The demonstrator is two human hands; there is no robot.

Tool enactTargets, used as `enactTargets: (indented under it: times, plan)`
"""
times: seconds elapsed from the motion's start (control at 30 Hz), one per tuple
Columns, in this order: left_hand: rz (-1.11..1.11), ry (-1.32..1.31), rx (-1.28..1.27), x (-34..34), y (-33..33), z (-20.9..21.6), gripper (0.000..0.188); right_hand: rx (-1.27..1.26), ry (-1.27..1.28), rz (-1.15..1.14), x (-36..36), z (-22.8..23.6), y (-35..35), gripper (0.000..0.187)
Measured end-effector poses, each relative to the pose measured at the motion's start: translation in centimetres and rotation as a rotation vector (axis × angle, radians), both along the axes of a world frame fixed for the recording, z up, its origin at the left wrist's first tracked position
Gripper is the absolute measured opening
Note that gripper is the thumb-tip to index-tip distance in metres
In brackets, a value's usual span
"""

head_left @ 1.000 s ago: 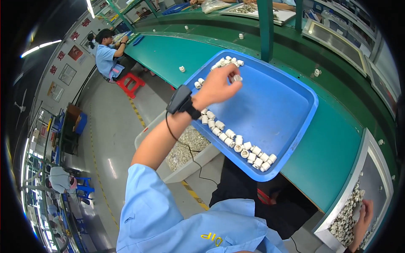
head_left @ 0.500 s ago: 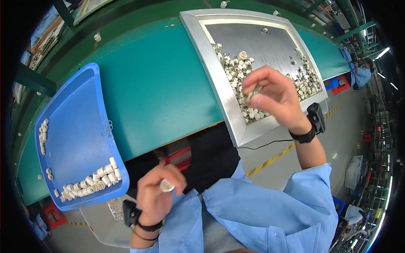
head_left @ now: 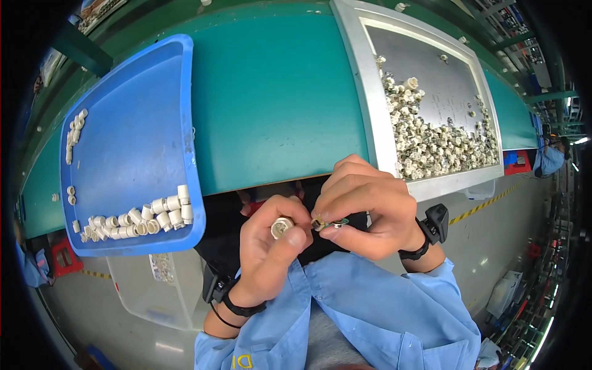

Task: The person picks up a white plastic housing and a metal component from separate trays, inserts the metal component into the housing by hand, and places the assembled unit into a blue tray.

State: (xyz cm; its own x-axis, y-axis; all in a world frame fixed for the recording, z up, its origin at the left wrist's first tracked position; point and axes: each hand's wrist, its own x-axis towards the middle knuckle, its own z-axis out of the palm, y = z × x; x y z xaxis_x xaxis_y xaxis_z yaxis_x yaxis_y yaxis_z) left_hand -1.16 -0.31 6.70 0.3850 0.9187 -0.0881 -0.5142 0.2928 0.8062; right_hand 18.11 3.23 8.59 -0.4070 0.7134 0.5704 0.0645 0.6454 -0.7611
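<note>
Between the thumb and fingers of my left hand (head_left: 269,250) is a white cylindrical cap (head_left: 281,227), its open end turned up toward me. My right hand (head_left: 373,213) pinches a small electronic part (head_left: 329,223) with green and yellowish bits; its exact kind is hard to make out. Both hands are side by side over my lap, in front of the table edge, with the part a short way right of the cap and apart from it. Many small white-and-metal pieces (head_left: 425,145) lie heaped in the silver-framed tray (head_left: 364,92) beyond my right hand.
A blue tray (head_left: 132,154) at the left holds several white caps (head_left: 142,222) along its near edge and a few at its left side. Green tabletop (head_left: 277,105) lies between the trays. Below the blue tray stands a clear plastic bin (head_left: 163,296). Another person (head_left: 549,159) sits far right.
My right hand has come down from the silver-framed tray to my lap, bringing the small part. My left hand has moved up and right with the cap. The view has shifted.
</note>
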Motion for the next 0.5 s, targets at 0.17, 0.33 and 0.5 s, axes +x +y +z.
enactTargets:
  times: [0.17, 0.33, 0.5]
  plan:
    - [-0.107, 0.117, 0.009, -1.5, 0.9, -0.8, 0.013, 0.203, -0.108, -0.08, -0.9, -0.4, 0.4, 0.024]
    - [-0.198, -0.036, -0.178, -1.6, 1.6, -1.0, 0.014, 0.241, -0.187, -0.119, -0.7, -0.5, 0.2, 0.025]
    - [-0.139, -0.164, -0.364, -0.8, 1.2, -0.8, 0.017, 0.31, -0.265, -0.22, -0.9, -0.9, -0.5, 0.022]
